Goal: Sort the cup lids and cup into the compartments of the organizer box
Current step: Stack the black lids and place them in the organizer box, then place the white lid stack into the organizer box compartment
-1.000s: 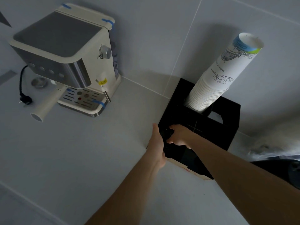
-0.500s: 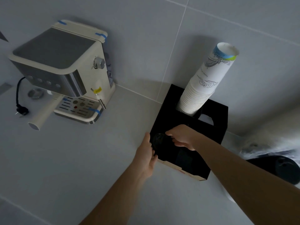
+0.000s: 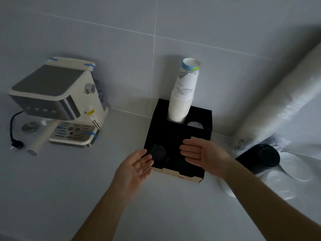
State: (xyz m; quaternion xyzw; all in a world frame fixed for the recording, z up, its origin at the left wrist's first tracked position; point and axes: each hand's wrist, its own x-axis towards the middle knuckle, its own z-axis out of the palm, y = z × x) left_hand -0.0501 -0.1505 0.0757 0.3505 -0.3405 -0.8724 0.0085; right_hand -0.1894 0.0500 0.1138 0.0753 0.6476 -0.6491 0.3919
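Note:
A black organizer box (image 3: pixel 205 117) stands against the tiled wall. A tall stack of white paper cups (image 3: pixel 184 94) rises from its back left compartment. A black cup lid (image 3: pixel 157 152) sits in the front left compartment. My left hand (image 3: pixel 134 171) hovers open, palm up, at the box's front left corner. My right hand (image 3: pixel 203 154) is open over the front right compartment, fingers pointing left, holding nothing. More black lids (image 3: pixel 266 154) lie in clear plastic wrap to the right of the box.
A cream espresso machine (image 3: pixel 57 103) stands at the left, its portafilter handle (image 3: pixel 40 143) sticking forward and a black power plug (image 3: pixel 16 145) lying beside it. A long plastic-wrapped sleeve (image 3: pixel 284 94) leans along the wall at the right.
Both hands have pulled back from the front left compartment and opened. The black lid now rests there uncovered. The camera has tilted up and shifted.

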